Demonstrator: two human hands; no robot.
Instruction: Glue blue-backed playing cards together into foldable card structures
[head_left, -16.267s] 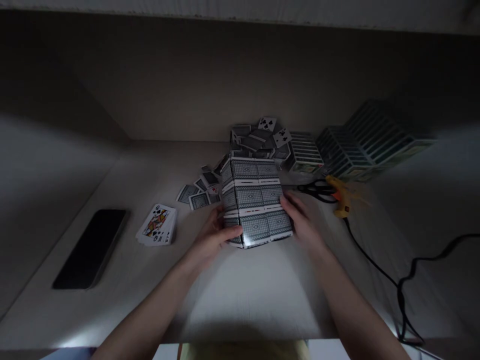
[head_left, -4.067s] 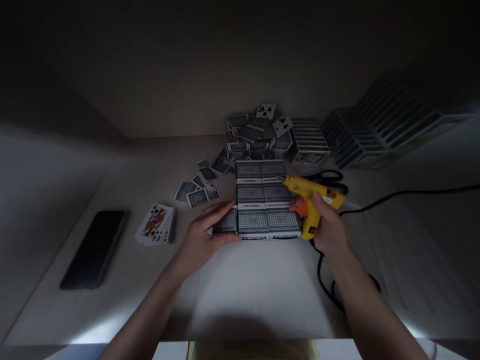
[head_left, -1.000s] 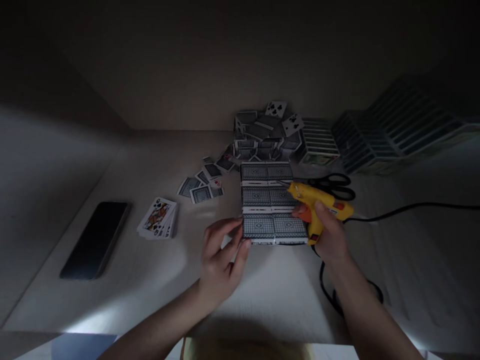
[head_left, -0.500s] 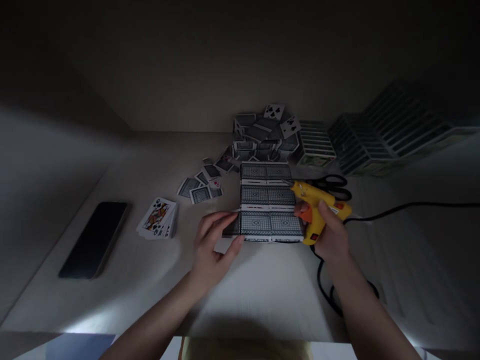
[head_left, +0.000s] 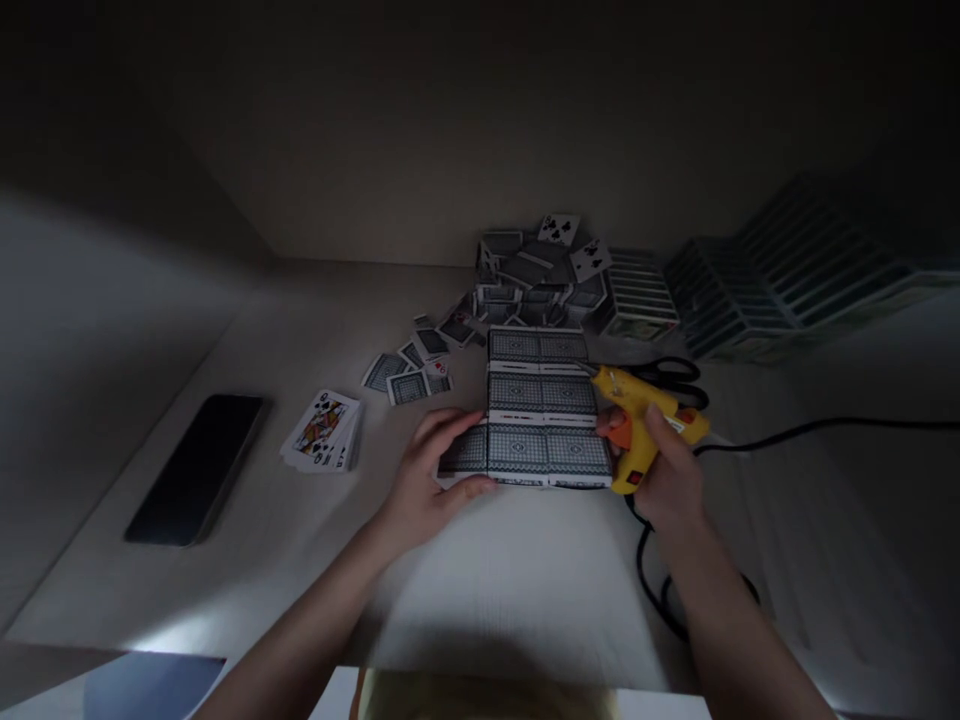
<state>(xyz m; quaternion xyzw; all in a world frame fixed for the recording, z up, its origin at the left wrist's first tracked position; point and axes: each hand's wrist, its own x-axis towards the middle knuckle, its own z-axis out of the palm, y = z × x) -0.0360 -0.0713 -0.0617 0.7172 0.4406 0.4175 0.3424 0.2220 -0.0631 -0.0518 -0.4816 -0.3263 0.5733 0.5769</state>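
Note:
A stepped block built of playing cards [head_left: 544,395], patterned backs up, lies on the table in front of me. My left hand [head_left: 431,480] is at its front left corner, with fingers and thumb closed around a playing card [head_left: 465,452] set against the block's left edge. In my right hand [head_left: 667,475] is a yellow glue gun [head_left: 637,425] with an orange trigger. Its nozzle points left, over the block's right side. The fingers wrap its handle.
Loose cards [head_left: 412,370] and a card stack [head_left: 324,432] lie left, beside a phone [head_left: 195,470]. Behind are a heap of folded cards [head_left: 536,265] and slatted card structures [head_left: 637,295]. Black scissors [head_left: 679,375] sit behind the glue gun; its black cord [head_left: 817,428] runs right.
The card under my left hand now shows more of its patterned back and lies flatter against the block. The glue gun stays in nearly the same place; the whole view shifts slightly.

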